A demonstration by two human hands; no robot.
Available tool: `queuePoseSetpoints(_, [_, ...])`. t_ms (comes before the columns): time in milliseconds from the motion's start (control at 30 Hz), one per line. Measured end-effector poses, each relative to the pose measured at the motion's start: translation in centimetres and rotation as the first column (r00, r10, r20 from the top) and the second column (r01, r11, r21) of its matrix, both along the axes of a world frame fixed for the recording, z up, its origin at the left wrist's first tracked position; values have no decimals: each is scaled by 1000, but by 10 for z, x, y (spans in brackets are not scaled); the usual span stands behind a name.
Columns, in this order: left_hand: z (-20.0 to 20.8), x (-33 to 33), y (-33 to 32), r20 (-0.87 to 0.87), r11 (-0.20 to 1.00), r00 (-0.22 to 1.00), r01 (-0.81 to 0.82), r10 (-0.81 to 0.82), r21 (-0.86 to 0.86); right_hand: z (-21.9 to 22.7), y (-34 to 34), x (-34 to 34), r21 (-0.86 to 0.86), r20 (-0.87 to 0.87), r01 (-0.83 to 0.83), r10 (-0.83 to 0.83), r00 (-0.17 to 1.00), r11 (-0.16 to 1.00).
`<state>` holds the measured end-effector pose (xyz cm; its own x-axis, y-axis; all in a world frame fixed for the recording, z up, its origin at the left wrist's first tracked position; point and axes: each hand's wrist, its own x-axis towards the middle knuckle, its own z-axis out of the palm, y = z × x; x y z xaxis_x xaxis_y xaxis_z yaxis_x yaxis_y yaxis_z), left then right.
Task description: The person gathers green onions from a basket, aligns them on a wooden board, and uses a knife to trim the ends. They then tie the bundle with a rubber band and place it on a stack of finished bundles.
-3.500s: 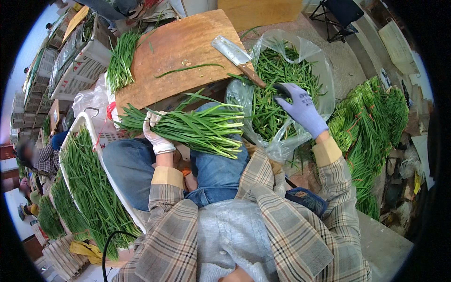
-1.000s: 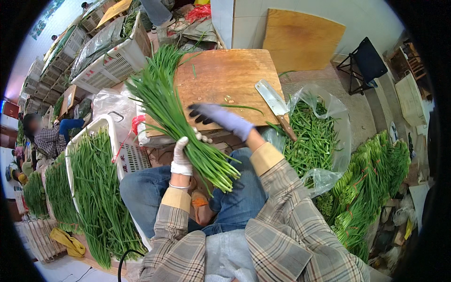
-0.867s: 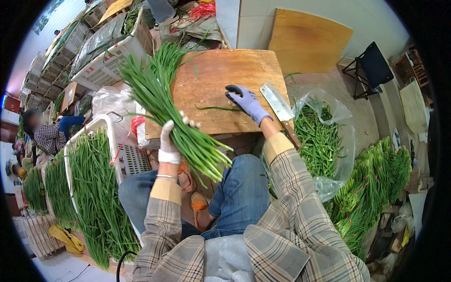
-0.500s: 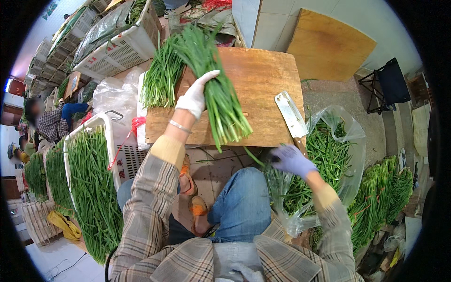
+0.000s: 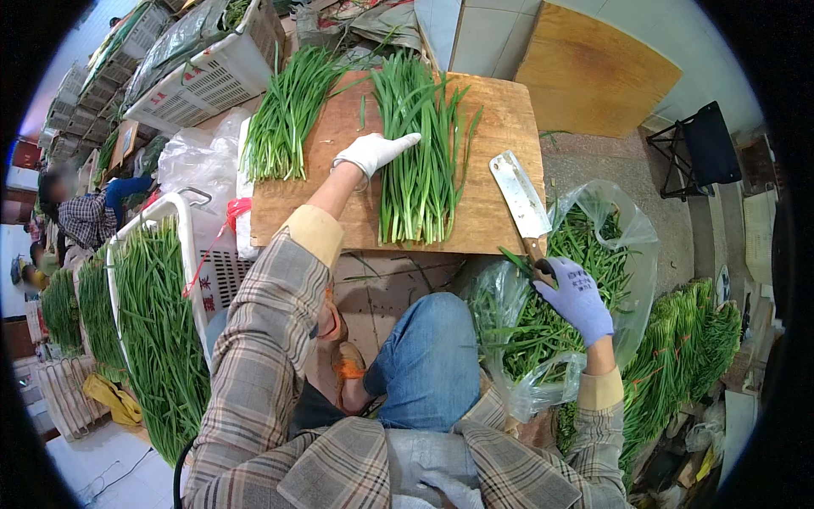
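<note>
A bunch of garlic chives (image 5: 424, 182) lies on the wooden board (image 5: 339, 216), its pale cut ends toward me. My left hand (image 5: 373, 155), in a white glove, is closed on it, with the thumb across the top and the other fingers largely hidden. To its left rests a second bunch of chives (image 5: 288, 114). At the board's right edge lies a cleaver (image 5: 519, 193), blade flat and handle toward me. My right hand (image 5: 578, 297), in a purple glove with dark fingertips, has its fingers closed around the handle's end.
Below the cleaver, an open plastic bag (image 5: 640, 271) holds loose green trimmings. A white crate (image 5: 188, 263) packed with chives stands at left. More tied chives (image 5: 678, 356) lie at right. A folding stool (image 5: 708, 153) stands farther back. Another person (image 5: 89, 212) sits far left.
My left hand has brought the lifted chive bunch down onto the board, to the right of the other bunch. My right hand has moved right from beside the board's edge onto the cleaver's handle.
</note>
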<state>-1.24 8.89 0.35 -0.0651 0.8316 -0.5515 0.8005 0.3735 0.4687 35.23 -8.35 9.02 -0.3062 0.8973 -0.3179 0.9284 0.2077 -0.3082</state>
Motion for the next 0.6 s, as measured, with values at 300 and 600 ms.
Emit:
queuePoseSetpoints(300, [-15, -47, -30, 498, 969, 832, -219, 246, -113, -19, 20, -102, 176, -351, 30, 34, 936, 984])
queuePoseSetpoints(600, [-35, -46, -56, 590, 923, 722, -365, 361, -117, -72, 91, -223, 392, -102, -143, 197, 975, 909])
